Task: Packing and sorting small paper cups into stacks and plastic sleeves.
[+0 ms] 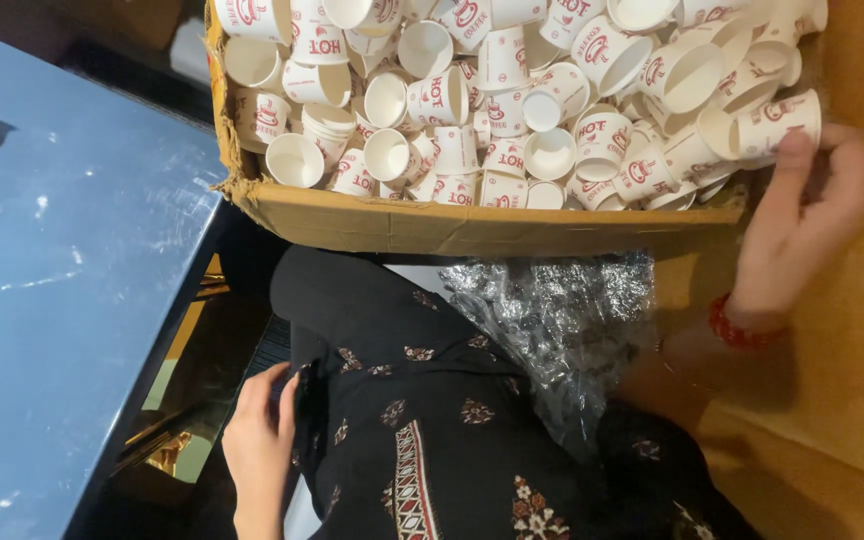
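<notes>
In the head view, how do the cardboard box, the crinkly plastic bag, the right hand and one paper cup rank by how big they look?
Largest to smallest:
1. Cardboard box, though cut off at the top edge.
2. Plastic bag.
3. Right hand.
4. The paper cup it touches.
The hand lies nearer the camera than the box, so true sizes are unsure.

A blue tabletop (62, 300), scuffed and marked white, fills the left side. A brown surface (852, 400), possibly cardboard, occupies the right. The gap below the table edge is dark.
</notes>
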